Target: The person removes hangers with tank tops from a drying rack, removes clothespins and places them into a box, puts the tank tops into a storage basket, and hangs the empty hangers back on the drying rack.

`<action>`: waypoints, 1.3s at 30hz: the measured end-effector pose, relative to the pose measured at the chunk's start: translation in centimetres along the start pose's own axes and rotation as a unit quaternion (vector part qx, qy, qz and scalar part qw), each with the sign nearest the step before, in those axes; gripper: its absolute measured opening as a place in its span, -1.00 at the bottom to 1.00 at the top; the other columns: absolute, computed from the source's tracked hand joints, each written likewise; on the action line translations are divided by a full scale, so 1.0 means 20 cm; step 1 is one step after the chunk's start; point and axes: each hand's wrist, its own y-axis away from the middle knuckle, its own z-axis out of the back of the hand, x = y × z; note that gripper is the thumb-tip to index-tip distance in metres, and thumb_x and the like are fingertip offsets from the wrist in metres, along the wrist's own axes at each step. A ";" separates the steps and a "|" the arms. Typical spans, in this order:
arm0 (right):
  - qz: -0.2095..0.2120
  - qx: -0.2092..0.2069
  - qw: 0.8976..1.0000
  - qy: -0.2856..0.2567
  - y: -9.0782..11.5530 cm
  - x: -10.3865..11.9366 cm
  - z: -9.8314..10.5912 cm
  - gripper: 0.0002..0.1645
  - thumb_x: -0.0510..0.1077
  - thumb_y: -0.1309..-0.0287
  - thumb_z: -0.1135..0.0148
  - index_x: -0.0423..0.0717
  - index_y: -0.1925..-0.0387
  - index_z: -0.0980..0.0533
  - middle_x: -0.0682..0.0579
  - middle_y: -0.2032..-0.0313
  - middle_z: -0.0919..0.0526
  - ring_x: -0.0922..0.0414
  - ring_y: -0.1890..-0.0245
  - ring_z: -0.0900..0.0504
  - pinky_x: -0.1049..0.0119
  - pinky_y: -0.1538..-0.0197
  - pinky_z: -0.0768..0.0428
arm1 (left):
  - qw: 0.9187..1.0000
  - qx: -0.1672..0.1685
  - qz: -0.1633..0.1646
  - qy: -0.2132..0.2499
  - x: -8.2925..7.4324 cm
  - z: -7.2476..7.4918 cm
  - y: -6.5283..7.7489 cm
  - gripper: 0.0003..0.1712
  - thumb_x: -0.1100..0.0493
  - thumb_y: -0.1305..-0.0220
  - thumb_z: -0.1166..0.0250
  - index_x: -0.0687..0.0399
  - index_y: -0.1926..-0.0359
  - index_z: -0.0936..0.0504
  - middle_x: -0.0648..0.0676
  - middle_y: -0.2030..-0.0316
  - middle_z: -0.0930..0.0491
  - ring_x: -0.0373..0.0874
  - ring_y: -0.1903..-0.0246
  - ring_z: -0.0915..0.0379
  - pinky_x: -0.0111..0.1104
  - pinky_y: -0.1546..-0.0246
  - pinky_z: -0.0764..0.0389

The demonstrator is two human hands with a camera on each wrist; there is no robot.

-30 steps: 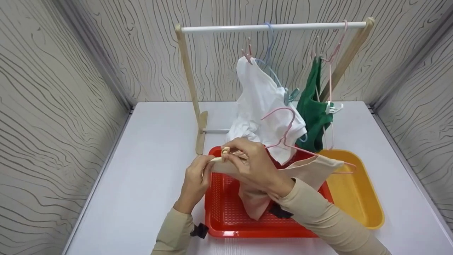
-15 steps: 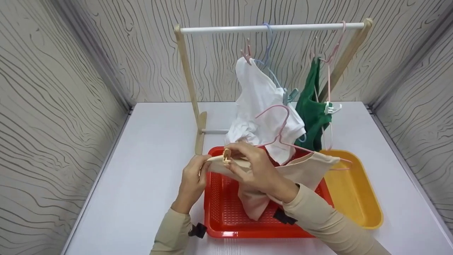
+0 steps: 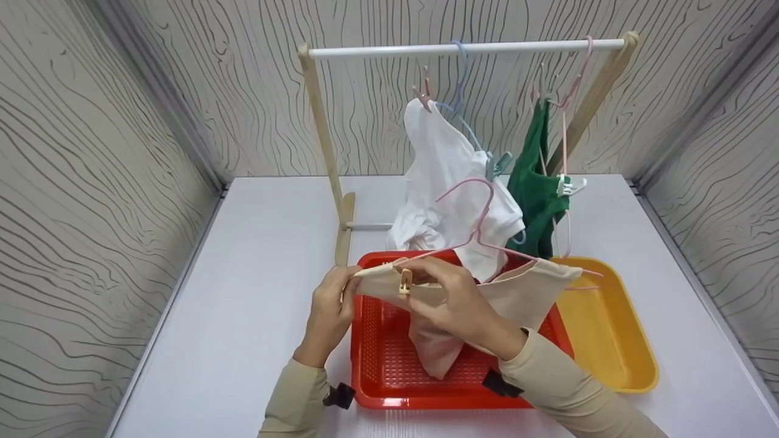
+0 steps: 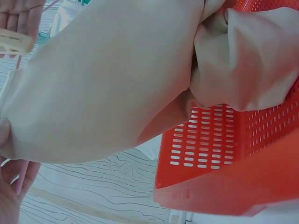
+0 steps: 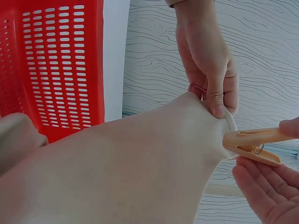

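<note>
A beige sleeveless garment (image 3: 517, 295) is draped on a pink hanger (image 3: 487, 207), its lower part hanging into the red basket (image 3: 420, 401). My left hand (image 3: 331, 304) pinches the garment's left shoulder strap together with the hanger's end, which shows as a pink bar by the fingers in the left wrist view. Between thumb and fingers, my right hand (image 3: 456, 304) holds a pale orange clothespin (image 3: 405, 283). In the right wrist view the clothespin's (image 5: 254, 140) tip overlaps the edge of the strap, just beside the left hand (image 5: 208, 60).
Behind stands a wooden rack with a white bar (image 3: 377, 52). A white garment (image 3: 438, 146) on a blue hanger and a green garment (image 3: 535, 188) on a pink hanger hang there, both held with clothespins. A yellow basin (image 3: 639, 340) sits right of the basket.
My right hand and the clothespin have shifted slightly right and down, and the clothespin has turned. The pink hanger has moved a little left, showing more of its left arm. My left hand keeps its pinch.
</note>
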 end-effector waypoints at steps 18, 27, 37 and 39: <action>-0.047 -0.028 0.998 0.036 0.20 -0.12 0.11 -0.57 -0.33 0.05 -0.42 -0.22 0.06 -0.57 -0.04 0.20 -0.73 0.12 0.24 -0.71 0.33 0.11 -0.71 | 1.000 0.008 0.011 0.010 0.01 0.01 -0.01 -0.86 0.40 -0.23 -0.23 0.22 0.17 -0.57 0.08 0.32 -0.62 -0.18 0.34 -0.56 -0.39 0.30 -0.65; -0.065 -0.070 0.995 0.040 0.27 -0.16 0.20 -0.58 -0.36 0.14 -0.47 -0.25 0.14 -0.58 -0.05 0.31 -0.73 0.34 0.27 -0.69 0.54 0.14 -0.66 | 1.000 0.010 0.023 0.008 0.01 0.01 -0.01 -0.87 0.37 -0.25 -0.22 0.22 0.17 -0.58 0.07 0.33 -0.61 -0.20 0.36 -0.54 -0.39 0.32 -0.65; -0.171 -0.084 0.979 0.066 0.37 -0.18 0.30 -0.57 -0.32 0.11 -0.47 -0.19 0.11 -0.59 0.03 0.30 -0.71 0.52 0.25 -0.59 0.60 0.13 -0.61 | 1.000 -0.002 0.024 0.003 0.01 0.02 -0.01 -0.88 0.39 -0.24 -0.22 0.22 0.19 -0.58 0.08 0.37 -0.60 -0.21 0.40 -0.50 -0.39 0.36 -0.61; -0.183 -0.088 0.976 0.076 0.39 -0.19 0.32 -0.58 -0.34 0.12 -0.47 -0.22 0.13 -0.58 0.01 0.31 -0.71 0.53 0.26 -0.58 0.62 0.14 -0.59 | 1.000 -0.005 0.023 0.004 0.01 0.02 -0.01 -0.88 0.39 -0.24 -0.22 0.23 0.19 -0.58 0.08 0.37 -0.60 -0.20 0.40 -0.51 -0.38 0.36 -0.61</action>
